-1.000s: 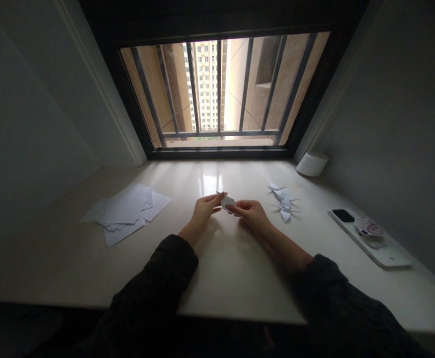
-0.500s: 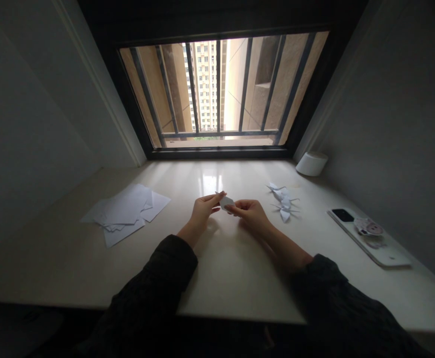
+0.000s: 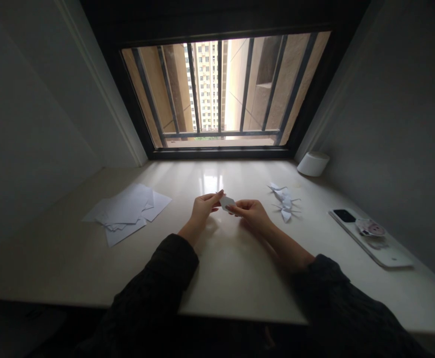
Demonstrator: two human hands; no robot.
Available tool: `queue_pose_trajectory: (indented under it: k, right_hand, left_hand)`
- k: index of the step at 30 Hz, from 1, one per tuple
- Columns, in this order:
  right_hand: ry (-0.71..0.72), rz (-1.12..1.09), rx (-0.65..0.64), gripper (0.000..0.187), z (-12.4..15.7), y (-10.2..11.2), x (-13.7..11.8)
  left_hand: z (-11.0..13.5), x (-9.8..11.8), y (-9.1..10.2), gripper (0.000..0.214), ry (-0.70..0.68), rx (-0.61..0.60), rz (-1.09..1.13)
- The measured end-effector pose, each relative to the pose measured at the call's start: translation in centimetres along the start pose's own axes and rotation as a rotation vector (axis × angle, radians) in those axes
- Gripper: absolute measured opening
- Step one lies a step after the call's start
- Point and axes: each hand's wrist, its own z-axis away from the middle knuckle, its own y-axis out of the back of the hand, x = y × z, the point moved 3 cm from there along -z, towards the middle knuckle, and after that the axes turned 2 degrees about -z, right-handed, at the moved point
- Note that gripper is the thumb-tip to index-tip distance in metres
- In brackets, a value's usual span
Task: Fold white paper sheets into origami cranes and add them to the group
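Note:
A small folded piece of white paper (image 3: 226, 201) is held just above the pale sill, in the middle of the view. My left hand (image 3: 204, 208) pinches its upper left end between thumb and fingers. On the lower right side, my right hand (image 3: 250, 211) grips the same paper, thumb on top. The fingers hide part of the folds. To the right of my right hand lie several folded paper cranes (image 3: 285, 201) in a row, with thin pointed ends sticking out.
Loose sheets of white paper (image 3: 126, 206) lie in an overlapping pile at the left. A phone (image 3: 374, 243) with a cartoon grip rests at the right. A white cylindrical object (image 3: 313, 164) stands in the back right corner. Beyond the sill (image 3: 235, 278) is a barred window (image 3: 219, 155).
Both hands keep hold of the folded paper in nearly the same pose. The whole view has shifted very slightly.

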Motion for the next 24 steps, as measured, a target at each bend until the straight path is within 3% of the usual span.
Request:
queue_pose_trajectory:
  k: [12, 24]
  right_hand:
    - [-0.054, -0.02, -0.004, 0.035, -0.11, -0.16, 0.12]
    - [-0.084, -0.075, -0.034, 0.031, 0.08, -0.62, -0.08]
  left_hand:
    - [-0.07, 0.06, 0.17, 0.043, -0.033, 0.046, -0.039]
    - [0.44, 0.29, 0.2, 0.046, -0.259, 0.236, -0.145]
